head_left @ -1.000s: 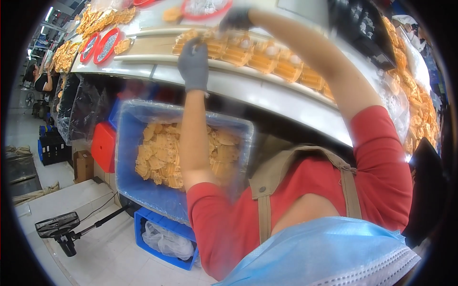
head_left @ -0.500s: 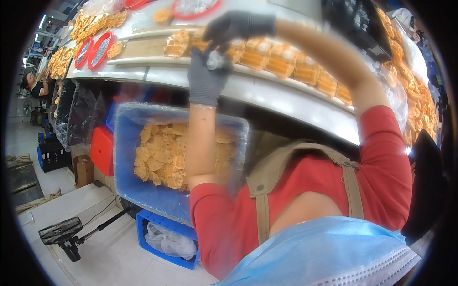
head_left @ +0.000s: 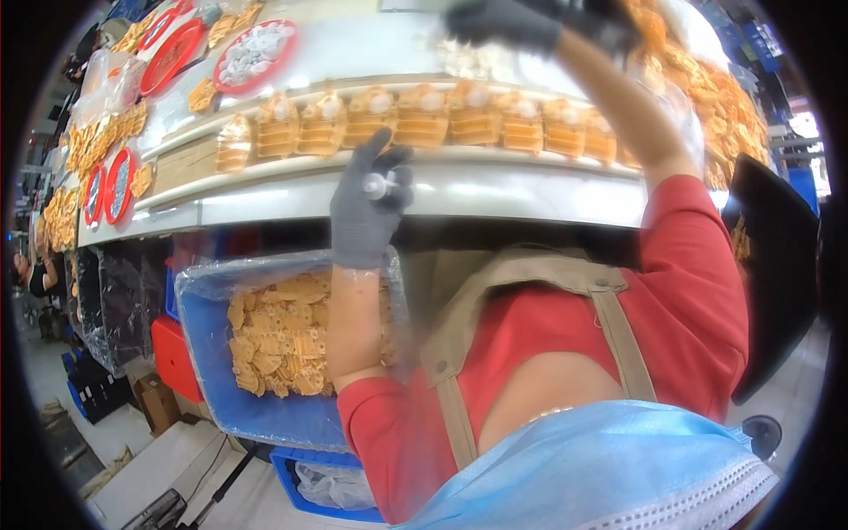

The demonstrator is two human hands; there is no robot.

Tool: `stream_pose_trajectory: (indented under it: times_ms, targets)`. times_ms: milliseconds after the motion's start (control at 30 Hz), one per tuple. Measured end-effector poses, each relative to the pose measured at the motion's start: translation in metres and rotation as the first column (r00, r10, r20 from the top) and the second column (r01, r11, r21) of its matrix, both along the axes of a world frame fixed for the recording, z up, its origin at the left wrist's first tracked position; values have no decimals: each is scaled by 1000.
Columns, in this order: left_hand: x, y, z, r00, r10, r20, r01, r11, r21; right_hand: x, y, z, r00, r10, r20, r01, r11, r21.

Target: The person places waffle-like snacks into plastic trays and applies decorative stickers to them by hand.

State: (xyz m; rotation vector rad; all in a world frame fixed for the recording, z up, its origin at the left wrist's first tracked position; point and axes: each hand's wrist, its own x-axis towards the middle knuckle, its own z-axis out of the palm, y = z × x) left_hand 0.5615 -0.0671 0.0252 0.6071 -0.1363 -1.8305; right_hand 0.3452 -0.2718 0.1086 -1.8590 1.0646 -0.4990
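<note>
My left hand [head_left: 367,194], in a grey glove, is curled around small white plastic pieces [head_left: 378,185] at the front edge of the bench. Just beyond it stands a row of orange plastic parts [head_left: 422,119] in a long channel between two pale rails. Most of these parts carry a white round piece near the top. My right hand [head_left: 503,22], also gloved, is stretched to the far side, close to a loose heap of white pieces [head_left: 474,60]. Motion smears its fingers, so what it holds, if anything, does not show.
A red tray of white pieces [head_left: 256,57] lies beyond the row. Further left are more red trays [head_left: 119,185] and orange parts. A lined blue bin [head_left: 199,309] with orange parts stands below the bench. More orange parts [head_left: 720,115] are piled at the right.
My hands were together over the row; now they are apart. The right has swung to the far right, while the left has drawn back toward me with white pieces. The view has shifted.
</note>
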Motion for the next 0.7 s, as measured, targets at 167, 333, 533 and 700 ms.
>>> stream_pose_trajectory:
  times_ms: [167,333,533,700]
  targets:
    - [-16,10,-5,998,67,-11,-67,998,19,-91,-48,-11,894,-93,-438,33,989,-141]
    - [-37,6,-9,997,72,33,-73,996,49,-127,-26,-41,660,-119,-742,-128,955,-267]
    - [-60,3,-7,990,63,123,-69,996,51,-149,-25,-62,643,-159,-749,-177,921,-347]
    - [-71,4,-5,986,74,152,-80,996,39,-151,-22,-62,721,-194,-665,-91,925,-369]
